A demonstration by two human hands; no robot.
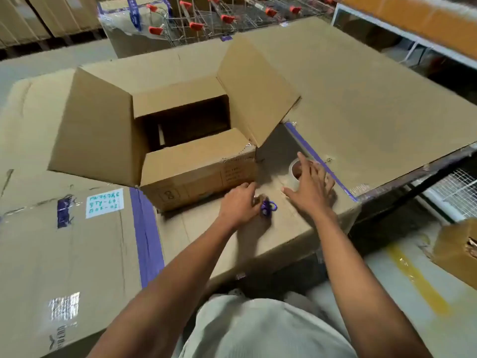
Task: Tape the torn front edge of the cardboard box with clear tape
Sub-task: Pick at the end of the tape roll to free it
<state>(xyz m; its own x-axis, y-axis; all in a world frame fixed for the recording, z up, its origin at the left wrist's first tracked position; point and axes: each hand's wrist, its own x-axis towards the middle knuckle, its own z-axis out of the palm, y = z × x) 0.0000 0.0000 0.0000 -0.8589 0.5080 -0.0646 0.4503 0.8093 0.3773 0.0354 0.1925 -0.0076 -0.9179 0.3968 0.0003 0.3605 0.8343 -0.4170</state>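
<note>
We see the cardboard box (pixel 196 174) standing open on the cardboard-covered desk (pixel 361 125), its 4 flaps up and its front wall facing us. Our right hand (pixel 309 187) spreads its fingers (pixel 303 161) apart over the roll of clear tape (pixel 295 169) just right of the box. Our left hand (pixel 238 205) rests beside a small purple tool (pixel 267 209) (too blurred to identify), fingers curled loosely; whether they grip it we cannot tell.
</note>
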